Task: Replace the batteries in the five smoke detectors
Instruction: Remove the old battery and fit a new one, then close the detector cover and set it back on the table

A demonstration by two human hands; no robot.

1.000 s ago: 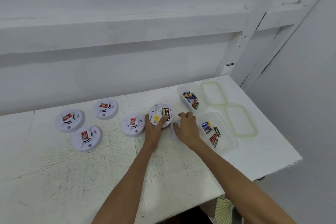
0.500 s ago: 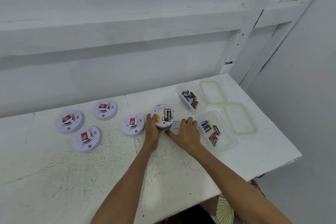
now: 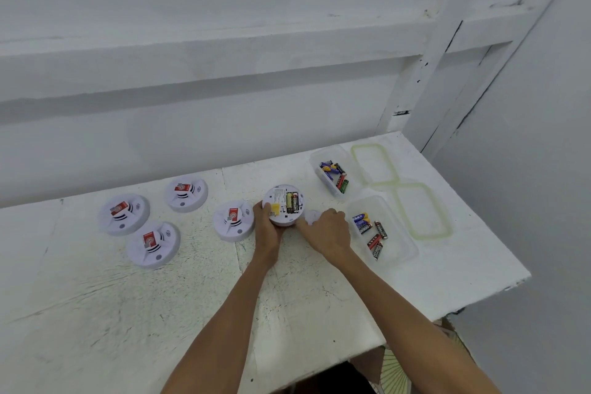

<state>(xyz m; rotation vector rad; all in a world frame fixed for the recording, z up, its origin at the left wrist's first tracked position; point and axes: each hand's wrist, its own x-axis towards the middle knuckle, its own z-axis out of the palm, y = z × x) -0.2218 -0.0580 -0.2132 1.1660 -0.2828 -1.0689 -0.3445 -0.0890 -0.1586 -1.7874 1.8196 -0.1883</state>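
A white smoke detector (image 3: 283, 205) lies face down on the table with its battery bay open and batteries (image 3: 292, 202) inside. My left hand (image 3: 268, 227) grips its left rim. My right hand (image 3: 326, 230) rests just to its right on a small white cover piece (image 3: 311, 217), fingers curled over it. Several other detectors lie face up with red stickers: one (image 3: 233, 221) beside my left hand, one (image 3: 186, 194) farther back, and two (image 3: 124, 214) (image 3: 153, 245) at the left.
Two clear plastic tubs hold loose batteries: one (image 3: 331, 173) at the back, one (image 3: 380, 230) right of my right hand. Their two green-rimmed lids (image 3: 374, 165) (image 3: 422, 211) lie farther right. The table's right edge (image 3: 499, 246) and front edge are close; a white wall stands behind.
My right hand slid left onto the small white cover beside the open detector. My left hand shifted down along the detector's left rim.
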